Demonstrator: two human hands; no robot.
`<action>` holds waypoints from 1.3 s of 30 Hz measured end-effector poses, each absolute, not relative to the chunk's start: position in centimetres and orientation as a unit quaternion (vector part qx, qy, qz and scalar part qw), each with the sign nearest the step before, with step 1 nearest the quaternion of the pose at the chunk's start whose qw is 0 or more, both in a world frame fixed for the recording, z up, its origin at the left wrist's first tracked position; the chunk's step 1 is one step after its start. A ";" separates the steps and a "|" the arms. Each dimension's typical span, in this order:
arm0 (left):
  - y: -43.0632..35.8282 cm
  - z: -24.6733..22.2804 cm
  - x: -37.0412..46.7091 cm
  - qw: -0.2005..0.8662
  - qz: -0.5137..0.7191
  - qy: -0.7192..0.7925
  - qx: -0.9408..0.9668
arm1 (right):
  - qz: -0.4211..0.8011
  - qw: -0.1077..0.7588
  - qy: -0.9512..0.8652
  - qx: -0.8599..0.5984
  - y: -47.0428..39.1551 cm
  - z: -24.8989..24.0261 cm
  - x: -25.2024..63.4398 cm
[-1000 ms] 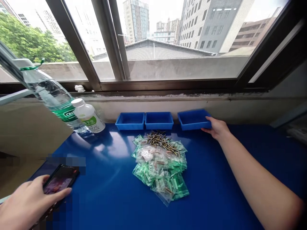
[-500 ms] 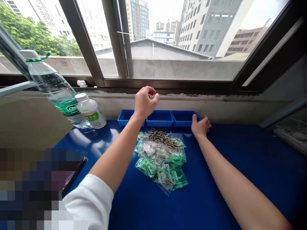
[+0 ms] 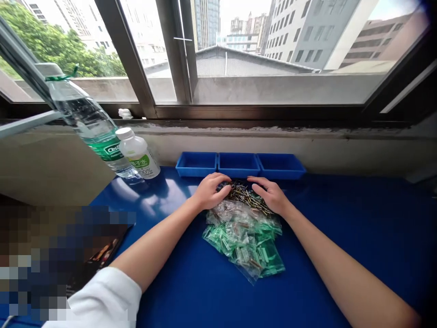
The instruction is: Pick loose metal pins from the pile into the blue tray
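Observation:
A loose heap of thin metal pins or screws (image 3: 246,195), too small to tell exactly, lies on a pile of small plastic bags. My left hand (image 3: 212,191) rests at the heap's left side, fingers apart and curved around its edge. On the opposite side my right hand (image 3: 272,196) is open too, with thumb and fingers reaching over the heap's right edge. Both hands seem to hold nothing. Clear bags (image 3: 235,214) and green-tinted bags (image 3: 242,241), some with small pieces inside, spread below the hands. Just behind the fingertips stand three joined blue trays (image 3: 239,172).
At the back left stand a large water bottle (image 3: 92,123) and a smaller white bottle (image 3: 138,155). A wall and window frame (image 3: 259,111) border the blue tabletop (image 3: 191,282). A dark object (image 3: 105,250) lies at the left, partly blurred out.
Both hands have come down from the trays to the two sides of the metal heap. My right hand has let go of the right tray. The view has shifted slightly.

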State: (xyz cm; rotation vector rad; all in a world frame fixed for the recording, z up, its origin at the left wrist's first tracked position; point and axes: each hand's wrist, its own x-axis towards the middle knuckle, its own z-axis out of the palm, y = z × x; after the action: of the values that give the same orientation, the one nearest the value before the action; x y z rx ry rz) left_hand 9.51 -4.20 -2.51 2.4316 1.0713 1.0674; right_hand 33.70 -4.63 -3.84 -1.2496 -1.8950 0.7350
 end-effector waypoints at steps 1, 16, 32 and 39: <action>-4.1 -2.6 9.5 0.153 0.363 0.375 0.839 | 0.295 0.359 -0.740 -0.487 -4.5 -3.9 33.8; -4.4 -3.0 10.4 0.097 0.366 0.413 0.829 | 0.311 0.374 -0.709 -0.511 -4.9 -3.9 33.6; -9.2 0.5 8.6 -0.025 0.272 0.650 0.709 | 0.302 0.364 -0.707 -0.525 -4.8 -3.9 33.4; -15.7 1.2 1.7 -0.054 0.104 0.901 0.417 | 0.307 0.371 -0.706 -0.519 -4.6 -4.0 33.4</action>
State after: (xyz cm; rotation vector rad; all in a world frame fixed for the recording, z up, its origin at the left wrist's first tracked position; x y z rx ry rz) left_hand 1.73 -15.73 1.15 1.3588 2.9333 0.3395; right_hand 33.38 -4.63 -4.04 -1.3322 -1.8115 0.7869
